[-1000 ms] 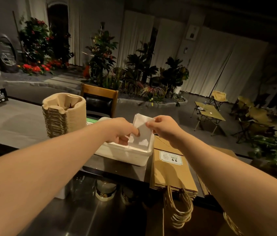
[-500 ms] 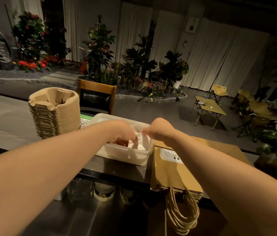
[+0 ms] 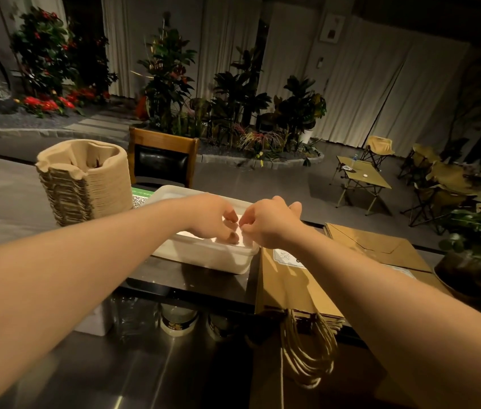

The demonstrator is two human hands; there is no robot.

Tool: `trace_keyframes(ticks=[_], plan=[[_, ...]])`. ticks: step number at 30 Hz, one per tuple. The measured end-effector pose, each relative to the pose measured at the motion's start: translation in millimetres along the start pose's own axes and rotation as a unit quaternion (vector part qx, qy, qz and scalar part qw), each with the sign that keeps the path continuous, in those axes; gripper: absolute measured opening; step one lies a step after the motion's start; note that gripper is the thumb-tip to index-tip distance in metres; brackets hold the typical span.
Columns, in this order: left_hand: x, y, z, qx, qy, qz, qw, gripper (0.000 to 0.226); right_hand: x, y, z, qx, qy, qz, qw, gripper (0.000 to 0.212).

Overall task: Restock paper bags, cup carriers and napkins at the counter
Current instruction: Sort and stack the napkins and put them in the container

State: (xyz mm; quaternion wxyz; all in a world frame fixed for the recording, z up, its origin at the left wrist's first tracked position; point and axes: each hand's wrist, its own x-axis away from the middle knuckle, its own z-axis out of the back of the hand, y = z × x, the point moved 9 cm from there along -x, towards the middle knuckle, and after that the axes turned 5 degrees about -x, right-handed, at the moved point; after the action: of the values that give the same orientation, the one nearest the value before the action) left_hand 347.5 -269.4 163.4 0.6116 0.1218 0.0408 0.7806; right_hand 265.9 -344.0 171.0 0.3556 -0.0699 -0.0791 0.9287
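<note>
Cup carriers (image 3: 85,178) stacked and paper bags (image 3: 292,278) laid on worktop (image 3: 6,199). Left hand (image 3: 212,216) and right hand (image 3: 266,222), fingers curled, pinching napkins (image 3: 245,239) inside white tub (image 3: 204,255); probably nearly finished.

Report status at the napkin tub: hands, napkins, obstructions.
Left hand and right hand both pinching white napkins down inside the white tub. Cup carriers left, paper bags right. Nothing in the way.

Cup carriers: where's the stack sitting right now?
In the head view the cup carriers stand stacked on the counter at left, just left of the white tub that both hands reach into.
</note>
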Motion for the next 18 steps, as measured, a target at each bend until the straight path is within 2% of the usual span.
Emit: trace_keyframes(ticks=[3,7,12,15,18], plan=[[7.3,0.9,13.7,0.006,0.055,0.007,0.998,0.051,6.6,0.9,15.0,-0.041,0.055,0.016,0.998,0.023],[28.8,8.1,30.3,0.087,0.158,0.017,0.983,0.038,31.0,7.5,31.9,-0.125,0.128,0.013,0.984,0.020],[60.9,32.0,32.1,0.118,0.223,0.008,0.968,0.022,77.1,13.2,47.7,-0.194,0.158,0.034,0.967,0.020],[86.5,57.6,32.8,0.138,0.240,-0.010,0.961,0.028,110.8,21.5,57.3,-0.271,0.160,0.051,0.948,0.029],[113.8,87.8,29.0,0.154,0.253,-0.023,0.955,0.033,147.4,30.5,64.3,-0.290,0.169,0.063,0.940,0.036]])
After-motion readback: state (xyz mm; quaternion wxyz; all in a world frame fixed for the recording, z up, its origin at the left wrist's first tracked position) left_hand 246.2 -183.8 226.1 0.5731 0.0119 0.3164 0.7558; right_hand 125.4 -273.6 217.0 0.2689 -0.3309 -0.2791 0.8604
